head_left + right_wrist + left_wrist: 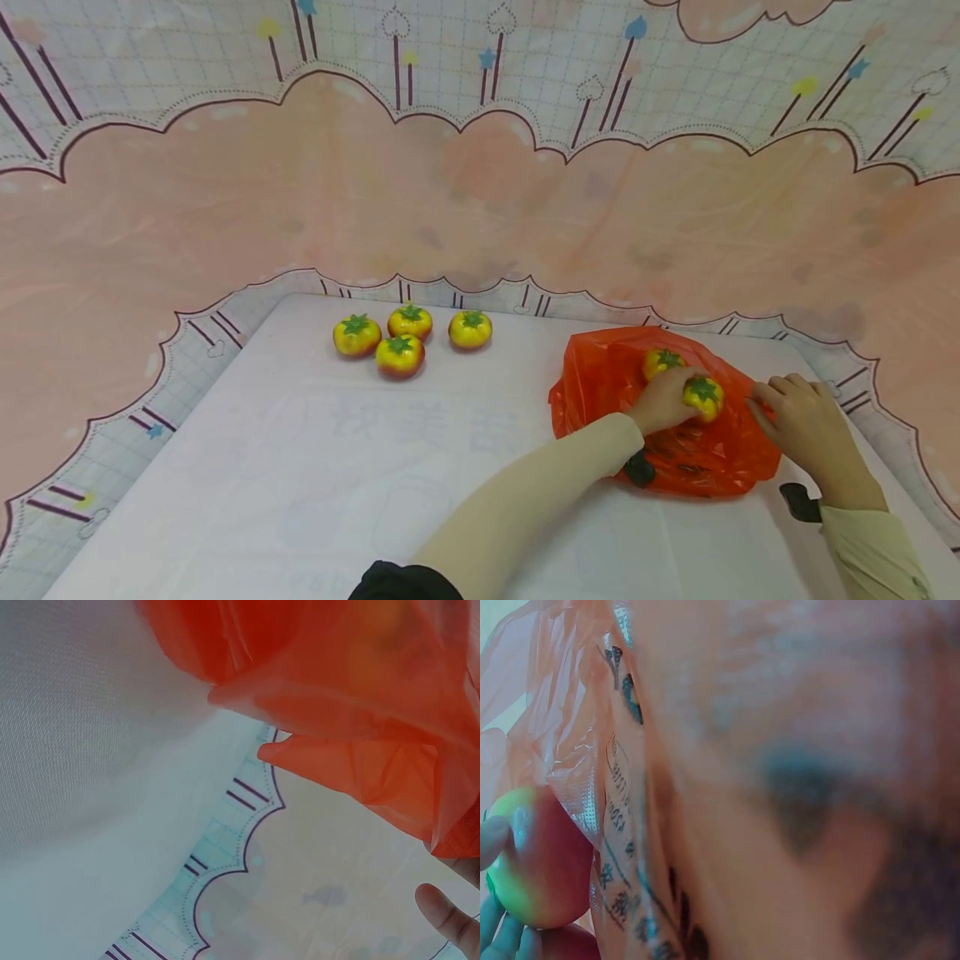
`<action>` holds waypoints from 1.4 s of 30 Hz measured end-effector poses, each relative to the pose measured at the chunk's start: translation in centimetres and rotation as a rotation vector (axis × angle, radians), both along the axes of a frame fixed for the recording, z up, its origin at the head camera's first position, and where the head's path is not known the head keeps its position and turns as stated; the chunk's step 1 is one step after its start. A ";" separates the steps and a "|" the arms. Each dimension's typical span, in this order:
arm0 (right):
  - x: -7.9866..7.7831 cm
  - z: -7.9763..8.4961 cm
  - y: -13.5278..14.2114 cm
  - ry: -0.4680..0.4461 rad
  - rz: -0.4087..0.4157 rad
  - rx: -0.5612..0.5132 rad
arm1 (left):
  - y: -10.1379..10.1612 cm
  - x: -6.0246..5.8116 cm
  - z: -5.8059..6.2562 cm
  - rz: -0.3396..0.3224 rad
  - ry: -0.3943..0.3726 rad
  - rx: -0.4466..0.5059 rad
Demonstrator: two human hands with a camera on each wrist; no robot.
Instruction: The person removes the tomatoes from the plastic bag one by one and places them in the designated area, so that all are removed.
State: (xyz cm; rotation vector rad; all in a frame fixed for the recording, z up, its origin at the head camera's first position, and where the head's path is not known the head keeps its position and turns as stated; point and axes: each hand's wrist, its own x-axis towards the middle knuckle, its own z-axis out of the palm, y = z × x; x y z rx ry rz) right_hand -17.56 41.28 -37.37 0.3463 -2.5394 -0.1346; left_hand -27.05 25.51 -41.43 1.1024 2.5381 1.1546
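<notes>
A red plastic bag [600, 375] lies spread on the right side of the white table, its mouth facing up. My left hand [663, 402] reaches over it and holds a yellow-and-red tomato [705, 398] with a green star-shaped top. Another tomato [664, 360] sits in the bag just behind those fingers. In the left wrist view, fingertips curl round the held tomato [544, 859] beside the bag's printed wall [622, 825]. My right hand [813, 429] grips the bag's right edge. The right wrist view shows only some of its fingers [446, 911] by the bag [360, 769].
Several more tomatoes [400, 357] stand grouped toward the back left of the white table [300, 467]. One tomato [470, 330] sits a little apart from them. Behind the table hangs a patterned cloth [450, 208], which also runs down along both sides.
</notes>
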 end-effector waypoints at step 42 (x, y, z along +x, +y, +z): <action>0.7 -0.5 0.1 0.009 0.019 0.005 | 0.5 0.7 -0.5 -0.050 0.098 -0.209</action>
